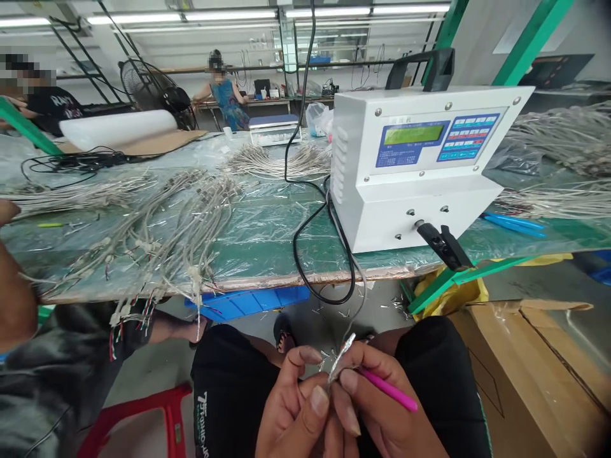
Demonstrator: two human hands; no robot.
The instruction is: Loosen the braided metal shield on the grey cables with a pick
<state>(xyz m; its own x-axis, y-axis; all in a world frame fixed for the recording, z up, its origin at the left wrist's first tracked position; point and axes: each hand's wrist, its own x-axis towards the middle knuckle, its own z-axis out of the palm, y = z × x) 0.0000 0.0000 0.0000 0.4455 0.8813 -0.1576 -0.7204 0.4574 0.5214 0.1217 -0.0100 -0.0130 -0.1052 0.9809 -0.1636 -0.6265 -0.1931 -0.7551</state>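
My left hand [296, 407] and my right hand [384, 391] meet over my lap, in front of the bench edge. Between their closed fingertips is a cable end [342, 356] wrapped in shiny silver foil, pointing up. The left thumb and fingers pinch its lower part, while the right thumb and forefinger press against it from the other side. A slim pink-handled tool [390, 389] lies in my right hand, its handle sticking out to the right. Its tip is hidden by the fingers, and most of the cable below is covered too.
A white machine [353, 210] with a keypad and black crank stands on the bench. Grey cable bundles [181, 222] lie left. Blue-handled pliers [515, 224] rest right. Below are a blue bin [252, 303], cardboard box [539, 356] and red stool [172, 413]. Another person sits at left.
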